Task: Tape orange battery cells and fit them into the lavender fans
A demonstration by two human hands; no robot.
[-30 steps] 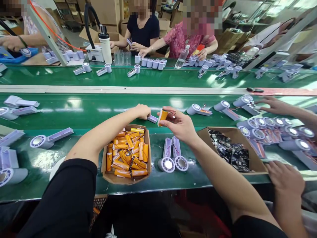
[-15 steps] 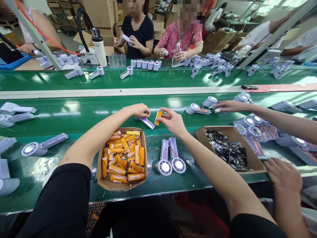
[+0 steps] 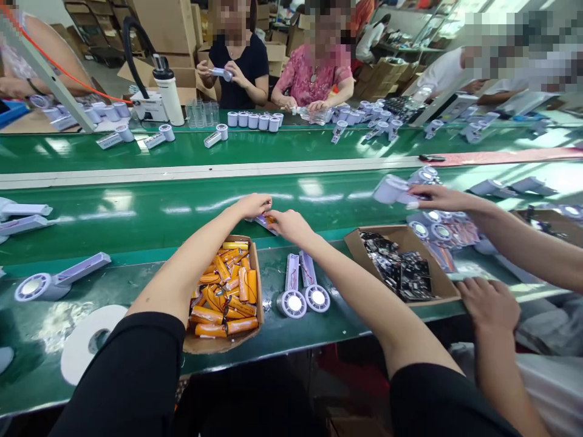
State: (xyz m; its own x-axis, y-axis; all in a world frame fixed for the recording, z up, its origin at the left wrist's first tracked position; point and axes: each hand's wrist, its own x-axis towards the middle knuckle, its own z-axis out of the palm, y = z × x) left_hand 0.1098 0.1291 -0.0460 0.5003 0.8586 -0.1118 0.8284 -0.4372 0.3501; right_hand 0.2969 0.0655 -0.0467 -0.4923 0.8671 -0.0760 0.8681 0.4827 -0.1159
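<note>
Holding an orange, film-wrapped cylindrical cell (image 3: 269,220) down at a pale lavender, trough-shaped plastic handle (image 3: 264,225), over the near side of the glossy green belt (image 3: 182,194) and just beyond a brown cardboard box (image 3: 260,297) of similar orange cylinders (image 3: 228,303). Showing only a small orange patch of the cell at the fingertips and a short, slanting length of the handle beneath, hiding the rest behind both hands. Extending the left forearm (image 3: 195,258) forward and inward across the left part of the box, bending the bare left hand (image 3: 254,205) over the handle from above, back upward. Curling the left fingers inward with their tips close together, being unable to tell whether anything is pinched there. Angling the right forearm (image 3: 355,276) in from the lower right, pointing the bare right hand (image 3: 291,227) leftward, touching the cell with nearly closed right fingers. Facing two lavender plastic fans (image 3: 305,300) lying side by side on the dark green counter (image 3: 268,340), between the box and the right forearm, round heads nearest. Working beside another open carton (image 3: 430,252) of black circuit boards (image 3: 396,267), near another person's hand (image 3: 437,199) gripping a lavender fan body (image 3: 390,189).
</note>
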